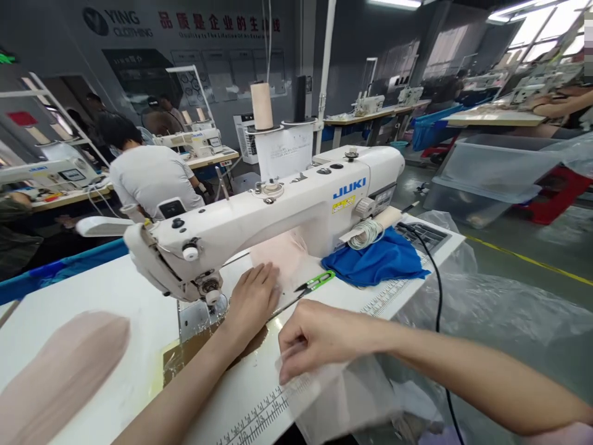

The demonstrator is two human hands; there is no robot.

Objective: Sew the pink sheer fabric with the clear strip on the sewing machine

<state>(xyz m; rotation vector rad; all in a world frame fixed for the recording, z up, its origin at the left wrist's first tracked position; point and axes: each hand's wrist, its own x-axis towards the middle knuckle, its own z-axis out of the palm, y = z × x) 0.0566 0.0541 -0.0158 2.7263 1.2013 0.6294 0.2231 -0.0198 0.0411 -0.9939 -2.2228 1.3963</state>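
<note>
My left hand [252,293] lies flat, fingers stretched out, on the bed of the white sewing machine [296,213], just right of its needle area. Its fingertips touch a pale pink piece of fabric [285,250] under the machine's arm. Closer to the front edge, my right hand [317,340] is closed in a pinch on a sheer pale fabric [343,395], which hangs over the edge. Green-handled thread snips [319,280] rest on the table beyond my right hand. Another pale pink fabric piece [78,352] is spread on the left of the table.
A blue cloth [375,256] and a coil of cord [365,235] lie by the machine's right end. A black cable [438,296] hangs over the table's right side. Clear plastic bins [495,167] stand on the floor. A person in a white shirt [151,167] sits ahead.
</note>
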